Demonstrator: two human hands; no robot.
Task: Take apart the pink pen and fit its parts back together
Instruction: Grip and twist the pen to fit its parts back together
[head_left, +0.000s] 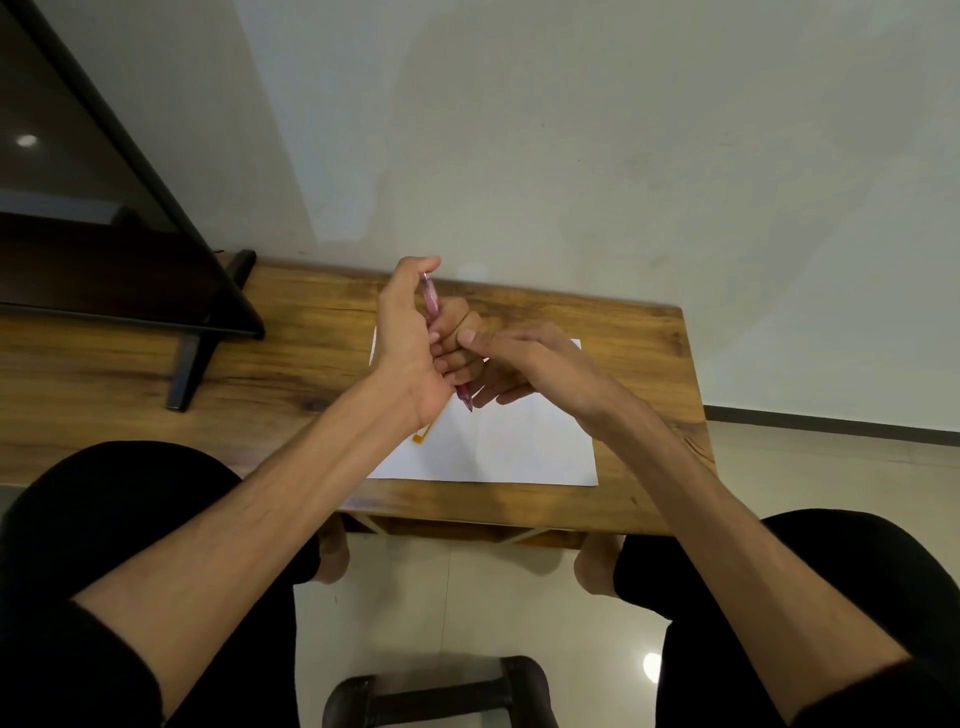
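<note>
1. The pink pen is up in the air above the desk, held roughly upright with a slight lean, its top end poking out above the fist and its tip pointing down toward the white sheet of paper.
2. The left hand is wrapped round the barrel, fingers curled and gripping it, thumb up near the top end.
3. The right hand comes in from the side and meets the left one at the lower half of the pen; its thumb lies across the left fingers and its own fingers curl in under them. It looks to be pinching the lower part of the pen, though the exact contact is hidden behind the knuckles.
4. As for progress, my guess is the pen is either just about to be twisted apart or being screwed back together. It looks whole from here, and I see no loose spring, refill or cap on the paper or the desk, so I cannot tell which half of the job this is.
5. A small orange thing peeks out on the paper below the left wrist; too hidden to name.
6. No containers are in sight. A dark monitor stands on the desk, well apart to the left.
</note>
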